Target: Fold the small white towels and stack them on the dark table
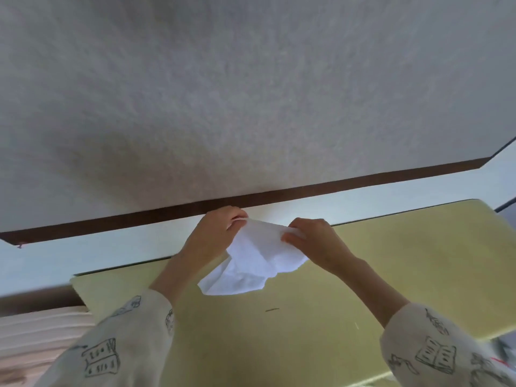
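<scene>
I have both hands, left [216,233] and right [312,238], pinching the towel [251,263] above the worktop [391,275]; I'd say unfolding, next spread it flat.

towel [252,262] between left hand [216,233] and right hand [312,241], above surface [391,275]

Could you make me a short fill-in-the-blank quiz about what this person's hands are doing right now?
1. Both hands, the left hand and the right hand, hold one small ____ cloth towel.
2. The towel hangs above a flat surface coloured pale ____.
3. The person's sleeves are cream with ____ line drawings.

Missing words: white; yellow-green; black
</scene>
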Tool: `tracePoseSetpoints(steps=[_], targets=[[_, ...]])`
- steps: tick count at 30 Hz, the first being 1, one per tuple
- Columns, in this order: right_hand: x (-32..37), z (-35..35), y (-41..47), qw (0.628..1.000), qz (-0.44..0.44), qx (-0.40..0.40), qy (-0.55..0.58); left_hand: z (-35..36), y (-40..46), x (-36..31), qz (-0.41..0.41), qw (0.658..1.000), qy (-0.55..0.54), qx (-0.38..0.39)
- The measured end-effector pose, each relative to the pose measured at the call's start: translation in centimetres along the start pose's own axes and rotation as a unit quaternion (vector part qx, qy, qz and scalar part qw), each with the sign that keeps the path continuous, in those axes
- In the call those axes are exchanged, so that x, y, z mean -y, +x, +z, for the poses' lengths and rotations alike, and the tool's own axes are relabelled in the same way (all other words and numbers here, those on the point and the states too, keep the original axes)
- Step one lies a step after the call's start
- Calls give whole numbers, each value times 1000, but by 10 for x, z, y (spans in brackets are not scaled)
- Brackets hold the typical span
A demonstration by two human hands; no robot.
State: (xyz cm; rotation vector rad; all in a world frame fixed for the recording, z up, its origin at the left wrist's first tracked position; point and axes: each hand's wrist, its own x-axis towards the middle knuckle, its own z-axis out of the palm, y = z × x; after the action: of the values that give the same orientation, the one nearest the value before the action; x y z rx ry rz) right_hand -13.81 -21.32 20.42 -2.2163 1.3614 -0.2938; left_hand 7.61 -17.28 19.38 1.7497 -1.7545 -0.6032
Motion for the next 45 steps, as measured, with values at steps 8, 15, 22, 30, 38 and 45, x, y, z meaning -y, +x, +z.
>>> tracePoseSetpoints(steps=[8,15,22,30,38,45], targets=[[-64,-46,-36,999,32,-30,31,0,-20,-40,-74,995,47,-42],[-119,-95,-38,994,-11,-78,-70,35,-35,-89,-150,975,54,-156],[-163,-103,-87,994,-40,-93,-51,86,-73,-121,-141,979,39,-144],[-240,-48,-156,990,22,111,-85,177,-140,-95,-190,977,40,83],[-281,17,-165,976,152,150,32,241,-149,-67,-266,956,-23,122],[-305,53,-111,933,285,61,214,267,-114,-26,-367,927,-69,26]])
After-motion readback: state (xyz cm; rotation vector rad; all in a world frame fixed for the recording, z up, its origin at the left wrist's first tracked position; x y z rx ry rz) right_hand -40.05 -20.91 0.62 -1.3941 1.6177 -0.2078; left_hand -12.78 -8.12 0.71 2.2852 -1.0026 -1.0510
